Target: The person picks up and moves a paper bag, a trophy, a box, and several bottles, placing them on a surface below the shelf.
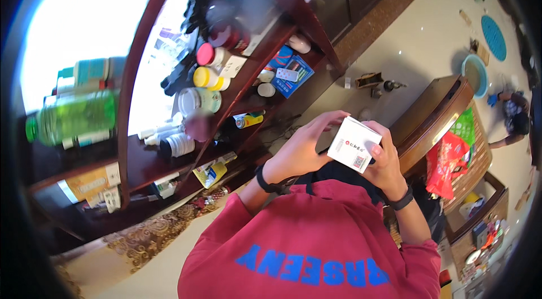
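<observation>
A small white cardboard box (354,145) with printing and a square code is held up in front of my chest. My right hand (383,157) grips its side, with the thumb lying on the printed face. On the opposite side, my left hand (302,148) has its fingertips at the box's top corner and its thumb near the lower left corner, so the box sits between both hands. Both wrists wear dark bands. Left of the hands stands a dark wooden shelf unit (250,85) with jars, bottles and boxes on it.
The shelves hold a green plastic bottle (80,117), a yellow-lidded jar (206,76) and a blue box (293,76). At right are a wooden bench (432,121) with a red plastic bag (446,165) and a blue basin (474,75). Another person (515,112) is low at the far right.
</observation>
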A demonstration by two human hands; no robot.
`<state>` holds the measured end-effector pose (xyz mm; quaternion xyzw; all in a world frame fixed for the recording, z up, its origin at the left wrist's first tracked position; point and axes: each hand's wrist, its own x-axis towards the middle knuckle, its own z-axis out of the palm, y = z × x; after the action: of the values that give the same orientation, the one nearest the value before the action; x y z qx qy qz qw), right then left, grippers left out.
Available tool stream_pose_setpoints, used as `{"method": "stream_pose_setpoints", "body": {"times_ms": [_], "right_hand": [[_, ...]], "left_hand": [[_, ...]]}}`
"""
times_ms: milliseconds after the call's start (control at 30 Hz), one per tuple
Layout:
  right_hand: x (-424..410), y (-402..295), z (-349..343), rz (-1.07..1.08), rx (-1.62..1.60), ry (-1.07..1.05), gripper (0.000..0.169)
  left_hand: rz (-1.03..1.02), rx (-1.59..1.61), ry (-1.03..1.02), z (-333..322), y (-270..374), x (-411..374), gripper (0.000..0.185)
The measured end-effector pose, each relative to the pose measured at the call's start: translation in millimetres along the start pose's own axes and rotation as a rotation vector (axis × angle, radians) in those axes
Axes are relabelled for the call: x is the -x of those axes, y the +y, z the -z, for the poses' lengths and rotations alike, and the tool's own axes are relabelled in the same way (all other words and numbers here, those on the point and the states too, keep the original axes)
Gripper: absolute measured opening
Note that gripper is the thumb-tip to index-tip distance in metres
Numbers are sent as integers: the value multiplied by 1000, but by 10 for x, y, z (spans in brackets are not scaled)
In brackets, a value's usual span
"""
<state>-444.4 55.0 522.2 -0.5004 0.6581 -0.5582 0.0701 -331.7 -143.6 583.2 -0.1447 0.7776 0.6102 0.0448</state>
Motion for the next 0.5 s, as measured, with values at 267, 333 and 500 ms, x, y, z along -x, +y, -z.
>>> {"method": "stream_pose_setpoints", "body": {"times_ms": [267, 333, 500], "right_hand": [[408, 1145, -256, -129, 135, -138, 68], [496, 1507, -328, -138, 198, -158, 66], [790, 2185, -505, -189, 191, -98, 66]], "left_hand": [[189, 301, -147, -283, -1173, -806, 70], [235, 198, -96, -353, -1608, -901, 66], [519, 525, 105, -583, -2398, -1113, 43]]}}
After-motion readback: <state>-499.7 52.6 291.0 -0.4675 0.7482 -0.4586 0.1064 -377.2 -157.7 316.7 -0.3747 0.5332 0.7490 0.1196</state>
